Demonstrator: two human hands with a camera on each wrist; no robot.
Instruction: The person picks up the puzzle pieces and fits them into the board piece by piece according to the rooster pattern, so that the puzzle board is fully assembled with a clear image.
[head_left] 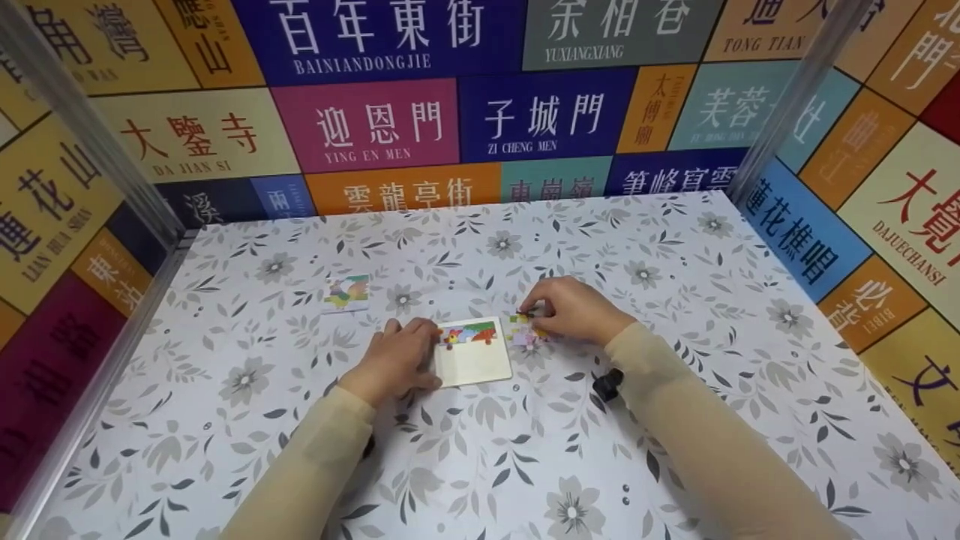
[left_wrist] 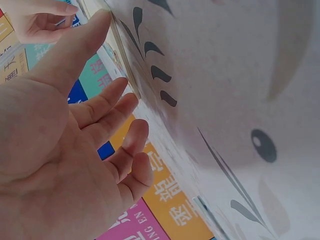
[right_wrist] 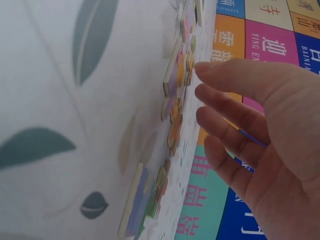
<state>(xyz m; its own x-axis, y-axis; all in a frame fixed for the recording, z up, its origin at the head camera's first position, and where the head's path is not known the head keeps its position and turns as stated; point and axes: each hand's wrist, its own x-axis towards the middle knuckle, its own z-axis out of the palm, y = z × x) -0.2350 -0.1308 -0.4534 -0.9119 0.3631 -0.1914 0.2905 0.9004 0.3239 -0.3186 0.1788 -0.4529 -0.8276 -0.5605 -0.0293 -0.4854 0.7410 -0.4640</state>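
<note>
A shallow cream puzzle tray lies on the table, with joined colourful puzzle pieces along its far side and bare board nearer me. My left hand rests at the tray's left edge, thumb at the near corner and fingertips farther up; the left wrist view shows these fingers spread and loosely bent. Just right of the tray, my right hand pinches a small yellow-green puzzle piece between thumb and forefinger. Below those fingertips lie several loose puzzle pieces, partly covered by the hand.
A square of colourful puzzle pieces lies at the back left of the table. The floral tabletop is bounded behind and at both sides by panels with large printed characters. A dark wrist camera hangs under the right sleeve.
</note>
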